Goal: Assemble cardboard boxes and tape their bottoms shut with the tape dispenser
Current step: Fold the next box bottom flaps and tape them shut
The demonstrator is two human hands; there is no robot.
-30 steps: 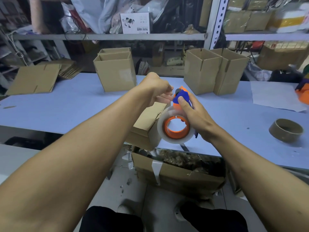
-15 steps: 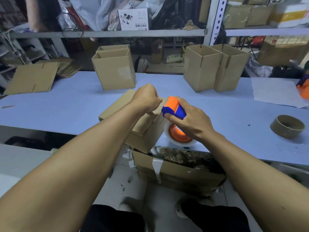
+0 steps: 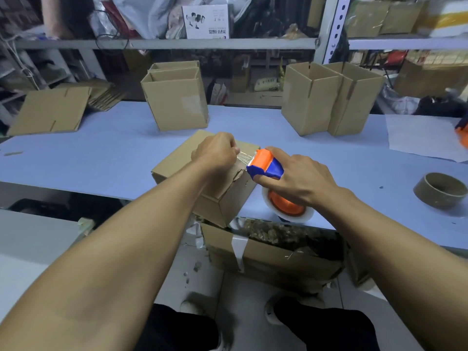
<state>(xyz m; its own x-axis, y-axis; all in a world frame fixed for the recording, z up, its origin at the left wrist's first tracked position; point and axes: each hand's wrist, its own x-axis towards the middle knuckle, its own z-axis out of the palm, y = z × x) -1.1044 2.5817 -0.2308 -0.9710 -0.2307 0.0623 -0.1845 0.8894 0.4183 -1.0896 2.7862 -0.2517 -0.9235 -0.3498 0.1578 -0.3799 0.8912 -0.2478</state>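
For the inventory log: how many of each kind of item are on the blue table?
Upright assembled boxes: 4
Box being taped: 1
Flat cardboard blank: 1
Tape dispenser: 1
Empty tape core: 1
Paper sheet: 1
Total: 9

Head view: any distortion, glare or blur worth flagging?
Head view: wide-angle lens bows the shelf rail and table edge; lighting dim and bluish; glare streaks on the clear tape between left hand and tape dispenser; hands sharp.

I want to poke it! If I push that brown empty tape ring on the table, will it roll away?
Probably not: the empty tape ring lies flat on its rim on the table, so it would likely slide. It looks like bare cardboard, so probably light. Stood on edge, it might roll.
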